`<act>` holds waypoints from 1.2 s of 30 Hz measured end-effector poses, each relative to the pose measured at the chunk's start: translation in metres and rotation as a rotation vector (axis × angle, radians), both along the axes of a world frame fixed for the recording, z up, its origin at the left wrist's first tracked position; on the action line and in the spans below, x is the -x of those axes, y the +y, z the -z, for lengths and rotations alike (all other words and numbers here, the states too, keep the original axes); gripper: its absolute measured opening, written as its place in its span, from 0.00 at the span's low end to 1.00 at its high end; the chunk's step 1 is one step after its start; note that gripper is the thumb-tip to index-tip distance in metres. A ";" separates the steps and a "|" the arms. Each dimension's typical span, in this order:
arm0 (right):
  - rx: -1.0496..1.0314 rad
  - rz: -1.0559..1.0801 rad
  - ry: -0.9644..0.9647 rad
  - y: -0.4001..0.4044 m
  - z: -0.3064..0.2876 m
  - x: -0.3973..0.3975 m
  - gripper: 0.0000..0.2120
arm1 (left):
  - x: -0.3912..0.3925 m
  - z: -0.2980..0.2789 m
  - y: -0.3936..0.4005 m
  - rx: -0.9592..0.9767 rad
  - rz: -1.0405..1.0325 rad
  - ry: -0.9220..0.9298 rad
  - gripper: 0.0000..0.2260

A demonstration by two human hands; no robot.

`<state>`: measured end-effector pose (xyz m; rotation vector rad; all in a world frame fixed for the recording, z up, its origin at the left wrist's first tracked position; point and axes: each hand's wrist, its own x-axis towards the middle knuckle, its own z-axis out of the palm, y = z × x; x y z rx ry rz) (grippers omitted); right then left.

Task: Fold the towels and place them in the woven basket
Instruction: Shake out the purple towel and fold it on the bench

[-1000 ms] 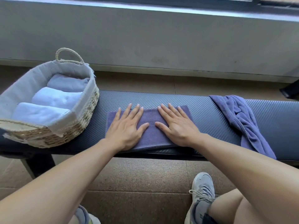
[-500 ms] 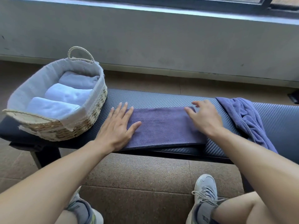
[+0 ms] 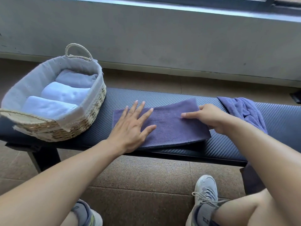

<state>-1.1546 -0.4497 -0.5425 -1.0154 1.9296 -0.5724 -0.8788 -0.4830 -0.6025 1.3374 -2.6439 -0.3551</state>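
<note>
Right hand (image 3: 210, 118) now grips towel (image 3: 169, 126) (edge).

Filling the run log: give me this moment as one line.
left hand flat on purple towel | right hand grips its right end | crumpled towel waiting | basket holds three

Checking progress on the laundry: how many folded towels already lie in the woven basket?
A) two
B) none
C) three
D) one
C: three folded towels lie side by side inside the woven basket, two whitish and one greyer at the far end.
</note>
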 end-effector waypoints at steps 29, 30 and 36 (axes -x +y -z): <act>0.213 -0.061 -0.156 -0.007 -0.041 -0.082 0.13 | -0.004 -0.046 -0.023 -0.770 -0.587 0.824 0.09; 0.206 -0.094 -0.122 -0.008 -0.037 -0.094 0.13 | -0.010 -0.047 -0.022 -0.804 -0.603 0.843 0.09; 0.171 -0.244 0.096 -0.013 -0.017 -0.135 0.06 | -0.024 -0.050 -0.015 -0.932 -0.639 0.913 0.09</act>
